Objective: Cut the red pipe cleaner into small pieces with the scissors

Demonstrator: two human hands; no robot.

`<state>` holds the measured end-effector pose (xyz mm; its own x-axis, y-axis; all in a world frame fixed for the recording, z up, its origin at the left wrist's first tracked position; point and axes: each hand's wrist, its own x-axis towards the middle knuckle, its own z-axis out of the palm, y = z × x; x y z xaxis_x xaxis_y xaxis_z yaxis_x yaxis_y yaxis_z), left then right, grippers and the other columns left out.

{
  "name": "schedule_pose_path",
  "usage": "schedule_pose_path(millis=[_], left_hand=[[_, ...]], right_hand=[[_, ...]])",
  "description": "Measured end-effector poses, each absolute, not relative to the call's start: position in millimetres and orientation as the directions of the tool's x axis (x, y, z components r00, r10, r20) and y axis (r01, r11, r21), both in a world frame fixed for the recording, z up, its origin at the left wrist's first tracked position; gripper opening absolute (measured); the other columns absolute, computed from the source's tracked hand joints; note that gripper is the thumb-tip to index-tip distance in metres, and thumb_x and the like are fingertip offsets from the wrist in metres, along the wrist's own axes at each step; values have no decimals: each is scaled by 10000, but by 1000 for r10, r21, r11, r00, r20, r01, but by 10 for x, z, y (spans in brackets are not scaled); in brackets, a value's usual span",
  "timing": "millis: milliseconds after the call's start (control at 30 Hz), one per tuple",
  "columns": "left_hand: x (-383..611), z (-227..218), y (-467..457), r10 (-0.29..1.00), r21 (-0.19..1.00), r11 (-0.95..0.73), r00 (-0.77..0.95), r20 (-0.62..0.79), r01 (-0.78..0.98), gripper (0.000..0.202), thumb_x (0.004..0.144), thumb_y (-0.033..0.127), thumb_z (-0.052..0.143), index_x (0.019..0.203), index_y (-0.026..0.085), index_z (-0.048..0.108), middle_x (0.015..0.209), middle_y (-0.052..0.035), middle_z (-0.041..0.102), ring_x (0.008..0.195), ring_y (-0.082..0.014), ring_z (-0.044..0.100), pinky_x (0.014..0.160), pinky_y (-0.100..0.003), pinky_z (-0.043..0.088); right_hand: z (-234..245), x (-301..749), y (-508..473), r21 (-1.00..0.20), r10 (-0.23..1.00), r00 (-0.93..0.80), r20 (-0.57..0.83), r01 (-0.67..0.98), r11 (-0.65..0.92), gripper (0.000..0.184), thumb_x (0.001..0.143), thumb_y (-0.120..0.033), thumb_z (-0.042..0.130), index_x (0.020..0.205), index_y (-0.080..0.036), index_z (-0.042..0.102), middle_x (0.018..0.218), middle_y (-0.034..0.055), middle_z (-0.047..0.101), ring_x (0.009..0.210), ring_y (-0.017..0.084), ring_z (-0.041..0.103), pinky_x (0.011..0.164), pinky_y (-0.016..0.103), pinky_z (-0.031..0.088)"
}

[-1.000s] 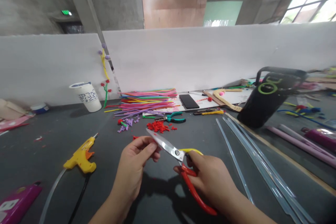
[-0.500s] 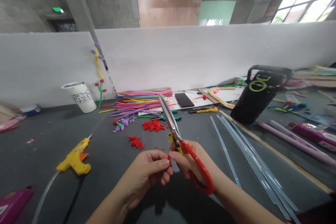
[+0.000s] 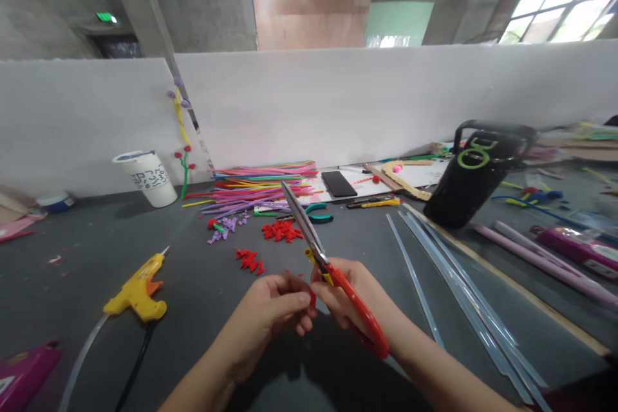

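Note:
My right hand [image 3: 350, 296] is closed around the red and yellow handles of a pair of scissors [image 3: 316, 248]. The closed blades point up and away toward the pipe cleaners. My left hand [image 3: 270, 318] pinches a small red piece [image 3: 311, 299] between thumb and fingers, touching my right hand's fingertips. Both hands hover low over the dark grey table [image 3: 203, 309]. Small piles of cut red bits [image 3: 250, 261] lie just beyond them.
A yellow glue gun [image 3: 138, 290] lies at the left with its cord. Coloured pipe cleaners [image 3: 261, 183], a phone [image 3: 338, 183], teal pliers [image 3: 316, 212] and a paper cup [image 3: 146, 178] stand near the white partition. Clear glue sticks [image 3: 434, 277] and a black speaker [image 3: 476, 174] are at the right.
A second ago the scissors' blades crossed toward my left hand farther out. Both hands have drawn in and met, and the blades now tilt upright, leaning slightly more left than half a second ago.

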<state>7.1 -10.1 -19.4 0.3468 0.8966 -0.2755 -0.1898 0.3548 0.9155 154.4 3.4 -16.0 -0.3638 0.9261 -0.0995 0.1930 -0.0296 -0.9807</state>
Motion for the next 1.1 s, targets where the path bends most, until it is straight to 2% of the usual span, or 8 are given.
schedule_pose_path(millis=[133,267,400,600,733,833,933,1100], left_hand=[[85,-193,-84,950,974,218,239,-199,-57,38,632,135,594,641,99,602,539,-9,564,462,-97,508,471,-210,383],[102,-234,-78,947,977,213,242,-211,17,40,598,99,571,621,106,603,524,-5,561,446,-101,502,468,-220,382],[109,-246,-75,955,978,193,214,-205,73,59,591,88,557,614,110,608,518,-13,566,449,-102,499,479,-221,371],[105,-231,-73,944,974,221,240,-226,46,68,594,80,549,604,112,608,528,-22,572,451,-105,504,473,-220,377],[65,-220,-63,953,970,238,202,-224,-45,19,596,97,585,596,111,597,511,-3,557,427,-95,495,442,-207,372],[1,-194,-38,983,967,174,82,-161,-186,59,621,164,626,650,120,598,539,0,581,451,-86,505,454,-191,379],[-48,-149,-21,994,946,100,-15,-110,-309,75,630,180,640,652,127,592,559,-1,600,468,-71,499,473,-173,382],[-50,-100,-59,995,930,31,-73,-62,-365,47,638,161,631,622,126,605,549,15,575,479,-61,482,468,-159,376]], right_hand=[[-206,1542,43,-970,937,-343,-61,244,26,61,624,-132,442,584,-172,419,487,-82,393,387,35,337,369,145,247],[-252,1528,63,-961,940,-340,13,256,106,66,591,-100,431,580,-164,420,515,-70,387,476,55,338,438,157,278],[-291,1525,65,-951,941,-337,29,279,130,65,583,-102,427,589,-167,422,536,-65,390,500,64,338,463,164,291],[-283,1531,55,-943,943,-331,33,303,139,60,597,-114,441,594,-170,419,536,-63,392,505,69,343,473,168,300],[-211,1546,38,-919,940,-333,66,347,188,79,666,-189,463,607,-175,412,551,-56,397,515,76,358,473,172,300],[-152,1576,-9,-842,947,-299,120,474,256,122,713,-282,476,657,-187,422,546,-58,404,496,83,358,459,178,287],[-161,1610,-75,-699,938,-302,169,635,330,120,707,-302,500,723,-205,431,519,-67,442,444,88,361,443,188,264],[-310,1648,-128,-430,918,-332,215,812,394,203,720,-400,480,745,-199,464,592,-9,543,492,137,473,466,219,264]])
